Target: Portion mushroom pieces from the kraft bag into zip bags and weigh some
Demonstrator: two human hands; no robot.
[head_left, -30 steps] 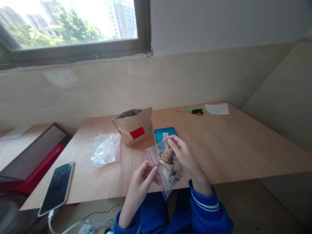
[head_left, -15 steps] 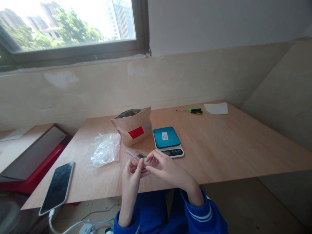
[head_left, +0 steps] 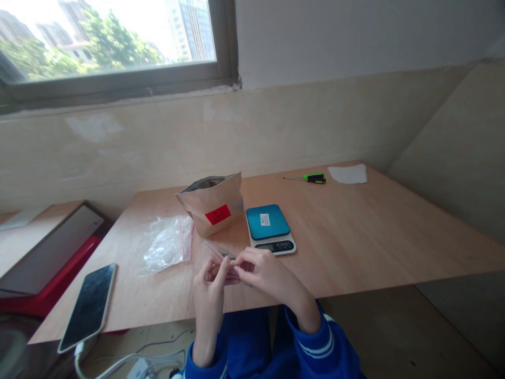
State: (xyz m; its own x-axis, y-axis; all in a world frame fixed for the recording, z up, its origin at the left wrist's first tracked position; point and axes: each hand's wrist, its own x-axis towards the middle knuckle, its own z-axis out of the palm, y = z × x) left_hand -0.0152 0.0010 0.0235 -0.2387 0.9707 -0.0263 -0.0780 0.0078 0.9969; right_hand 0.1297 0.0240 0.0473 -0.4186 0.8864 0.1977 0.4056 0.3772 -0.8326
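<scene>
Bright daylight from the window point(head_left: 110, 39), blown-out glare, soft shadows, wide-angle curving at the edges

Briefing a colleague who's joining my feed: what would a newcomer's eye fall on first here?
Probably the hands at the near edge of the plywood table: the left hand and right hand pinch a small clear zip bag with a red-lined edge. Just beyond them, the teal-topped digital scale and the kraft pouch with its red label stand out. The bright window at the upper left also draws the eye.
</scene>
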